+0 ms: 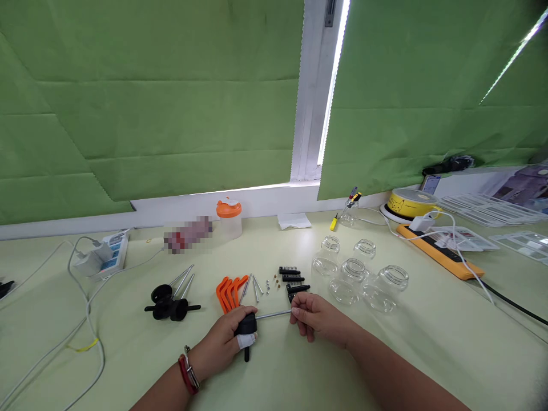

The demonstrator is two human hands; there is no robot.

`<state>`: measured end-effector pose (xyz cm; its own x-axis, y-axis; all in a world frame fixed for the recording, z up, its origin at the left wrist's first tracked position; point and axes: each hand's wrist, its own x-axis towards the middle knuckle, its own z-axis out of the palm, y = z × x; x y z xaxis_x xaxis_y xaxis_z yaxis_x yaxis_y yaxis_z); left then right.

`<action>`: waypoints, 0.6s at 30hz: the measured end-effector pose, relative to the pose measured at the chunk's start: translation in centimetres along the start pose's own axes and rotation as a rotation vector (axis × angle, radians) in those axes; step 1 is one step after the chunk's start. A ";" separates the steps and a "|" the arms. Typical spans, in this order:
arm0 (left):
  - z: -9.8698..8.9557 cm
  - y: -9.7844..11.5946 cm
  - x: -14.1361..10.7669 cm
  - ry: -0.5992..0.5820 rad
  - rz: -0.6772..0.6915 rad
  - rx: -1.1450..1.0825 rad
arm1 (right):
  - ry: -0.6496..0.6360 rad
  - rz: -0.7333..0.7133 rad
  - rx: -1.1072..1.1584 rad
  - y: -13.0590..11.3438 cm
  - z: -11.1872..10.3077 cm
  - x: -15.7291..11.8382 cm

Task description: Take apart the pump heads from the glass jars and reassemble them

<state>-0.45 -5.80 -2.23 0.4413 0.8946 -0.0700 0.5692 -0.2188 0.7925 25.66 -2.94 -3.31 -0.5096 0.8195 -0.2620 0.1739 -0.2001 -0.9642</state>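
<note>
My left hand grips a round black plastic cap with a short black spout pointing toward me. A thin metal rod runs out of the cap to the right. At its far end, my right hand pinches the rod between thumb and fingers. Just beyond my hands lie several orange angled levers, loose metal rods, tiny metal parts and black tubes with springs. To the left rest several more black caps with rods.
Several clear glass jars stand on the right. Behind are an orange-lidded container, a white paper and screwdrivers in a jar. White cables cross the left side; an orange power strip lies at right.
</note>
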 end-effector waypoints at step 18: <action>0.0 -0.1 0.0 -0.005 -0.001 0.006 | -0.001 -0.022 0.042 0.7 -0.1 0.2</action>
<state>-0.48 -5.76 -2.28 0.4443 0.8928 -0.0741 0.5736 -0.2199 0.7891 25.78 -2.90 -4.06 -0.5138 0.8235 -0.2407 0.1272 -0.2043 -0.9706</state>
